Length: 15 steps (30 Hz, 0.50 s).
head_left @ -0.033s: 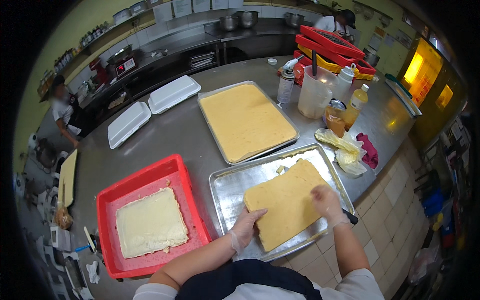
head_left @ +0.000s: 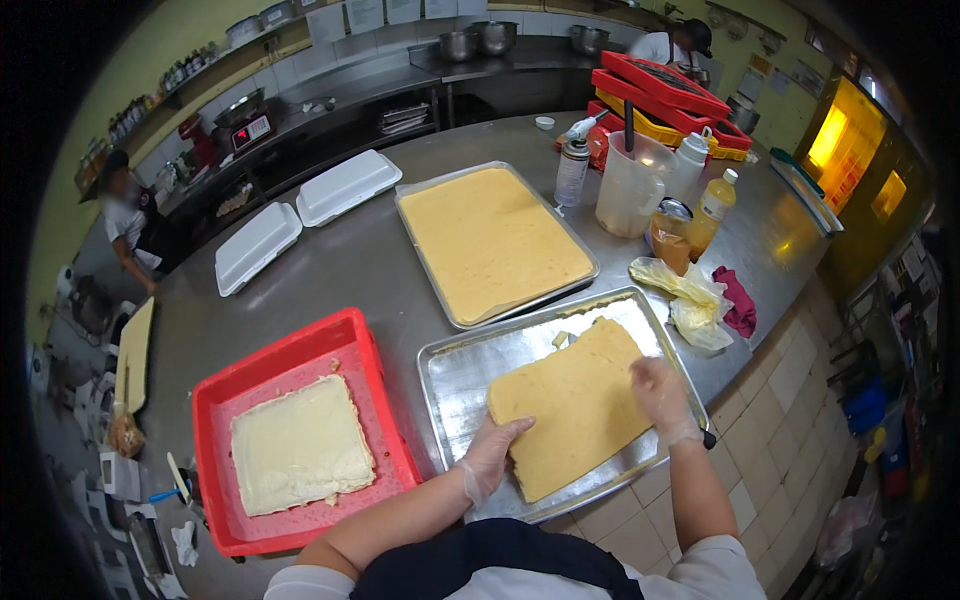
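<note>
A rectangular sheet of yellow sponge cake (head_left: 570, 410) lies over a metal baking tray (head_left: 455, 385) right in front of me. My left hand (head_left: 492, 450), in a clear glove, grips its left edge with the thumb on top. At the cake's right edge is my gloved right hand (head_left: 662, 400), its fingers curled and blurred. A black handle end (head_left: 709, 440) pokes out beside the right wrist. To the left, a red plastic tray (head_left: 375, 400) holds a cake slab (head_left: 300, 445) covered in pale cream.
Beyond stands a baking tray of uncut sponge (head_left: 490, 240). Two white foam boxes (head_left: 348, 188) are at the far left. A plastic jug (head_left: 632, 190), bottles (head_left: 712, 210), a plastic bag (head_left: 695, 305) and a maroon cloth (head_left: 737, 300) stand along the right. Two people work farther off.
My right hand has shifted slightly right along the cake's edge, and its wrist now covers more of the black handle. My left hand stays in place.
</note>
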Available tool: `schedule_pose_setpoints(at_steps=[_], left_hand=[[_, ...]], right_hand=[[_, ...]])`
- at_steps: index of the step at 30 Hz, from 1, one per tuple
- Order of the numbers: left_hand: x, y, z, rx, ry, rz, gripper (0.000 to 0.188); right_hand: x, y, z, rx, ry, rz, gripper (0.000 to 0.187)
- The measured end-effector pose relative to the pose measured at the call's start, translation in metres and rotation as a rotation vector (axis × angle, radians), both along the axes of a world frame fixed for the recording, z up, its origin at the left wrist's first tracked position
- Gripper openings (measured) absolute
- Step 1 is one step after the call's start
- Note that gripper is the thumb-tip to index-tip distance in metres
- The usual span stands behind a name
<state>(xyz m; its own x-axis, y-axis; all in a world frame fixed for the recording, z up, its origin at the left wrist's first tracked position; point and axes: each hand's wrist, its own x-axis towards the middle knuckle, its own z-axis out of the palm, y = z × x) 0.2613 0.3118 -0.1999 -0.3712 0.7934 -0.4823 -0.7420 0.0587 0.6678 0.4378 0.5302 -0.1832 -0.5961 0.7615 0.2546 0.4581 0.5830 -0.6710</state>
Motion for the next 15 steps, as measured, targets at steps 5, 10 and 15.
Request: schedule_pose_setpoints(at_steps=[5,10,15], left_hand=[[-0.005,0.005,-0.005,0.003,-0.067,-0.014,0.051],[-0.009,0.007,-0.01,-0.015,-0.063,-0.011,0.045],[-0.01,0.01,0.002,-0.061,0.082,-0.044,0.041]], right_hand=[[-0.02,0.056,-0.007,0.531,-0.491,-0.203,0.027],[-0.035,0.062,-0.02,-0.215,-0.274,-0.2,0.035],[-0.032,0.057,0.002,-0.567,-0.294,-0.068,0.039]])
